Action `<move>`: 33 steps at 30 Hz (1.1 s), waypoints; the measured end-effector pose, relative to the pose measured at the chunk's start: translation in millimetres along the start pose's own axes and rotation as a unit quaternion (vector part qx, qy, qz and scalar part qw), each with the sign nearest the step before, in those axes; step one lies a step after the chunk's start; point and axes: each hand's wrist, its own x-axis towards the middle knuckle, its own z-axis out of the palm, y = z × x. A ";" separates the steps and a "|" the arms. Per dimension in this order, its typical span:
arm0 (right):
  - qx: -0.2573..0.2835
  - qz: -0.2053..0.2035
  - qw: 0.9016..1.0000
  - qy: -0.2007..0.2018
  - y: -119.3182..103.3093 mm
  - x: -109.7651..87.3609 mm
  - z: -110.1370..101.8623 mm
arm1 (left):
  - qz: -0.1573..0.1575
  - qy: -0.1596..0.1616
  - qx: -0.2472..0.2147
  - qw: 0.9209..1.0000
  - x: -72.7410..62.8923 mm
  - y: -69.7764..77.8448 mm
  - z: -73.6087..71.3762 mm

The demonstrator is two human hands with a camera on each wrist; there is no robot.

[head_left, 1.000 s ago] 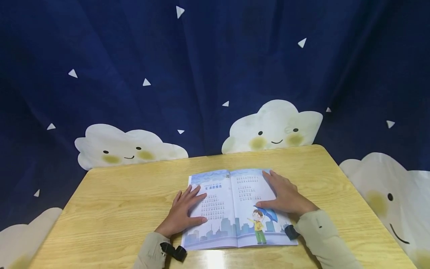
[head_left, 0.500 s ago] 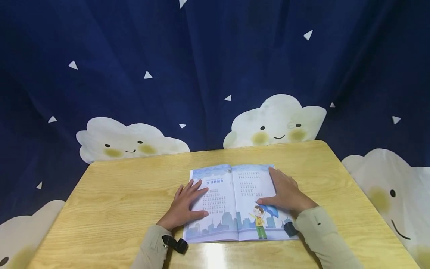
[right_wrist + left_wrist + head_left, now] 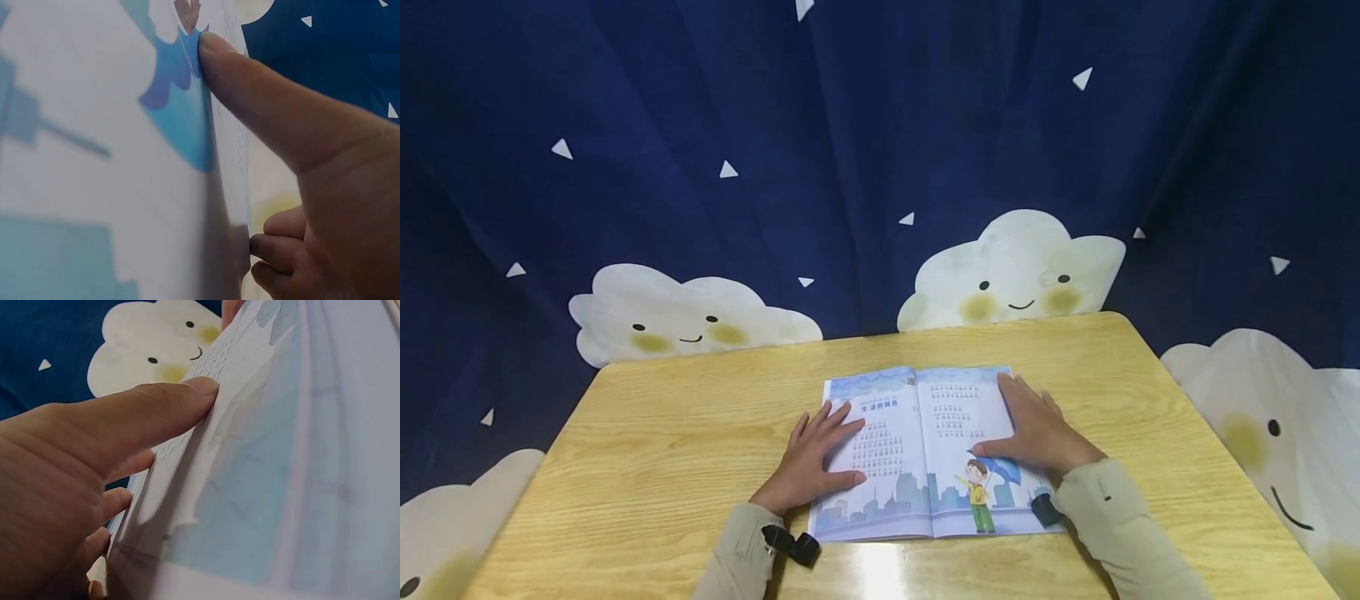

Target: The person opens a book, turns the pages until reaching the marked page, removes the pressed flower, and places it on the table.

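An open picture book (image 3: 895, 508) lies flat on the table, its pages printed with lines of text, a city skyline and a child under a blue umbrella. Over the left page's outer edge rests my left hand (image 3: 811, 462), fingers spread and thumb stretched towards the middle. My right hand (image 3: 1043, 429) lies across the outer edge of the right page, its thumb touching near the umbrella. In the left wrist view the thumb (image 3: 169, 409) touches the page. The right wrist view shows the other thumb (image 3: 269, 94) on the page, with the remaining fingers bent at the edge.
The book lies on a light wooden table (image 3: 677, 433). Behind the table hangs a dark blue curtain (image 3: 850, 150) with white triangles and smiling clouds. Each wrist wears a black strap camera, such as the left wrist camera (image 3: 792, 546) near the book's lower corner.
The whole head view has shifted slightly, so the book and table appear higher than a second ago. My right hand has moved a little towards the right page's outer edge. The left hand stays put.
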 end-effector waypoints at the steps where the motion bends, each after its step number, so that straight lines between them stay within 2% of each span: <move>1: 0.000 -0.001 1.000 0.001 -0.2 0.3 0.1 | 0.000 0.000 0.001 1.000 -0.1 0.0 -0.2; 11: 0.005 0.012 1.000 -0.011 -3.0 1.6 3.1 | -0.007 -0.003 0.000 1.000 -3.7 0.2 -0.9; 33: 0.014 0.008 1.000 -0.015 -1.5 -1.8 -2.0 | -0.002 -0.003 0.003 1.000 -0.3 0.2 1.2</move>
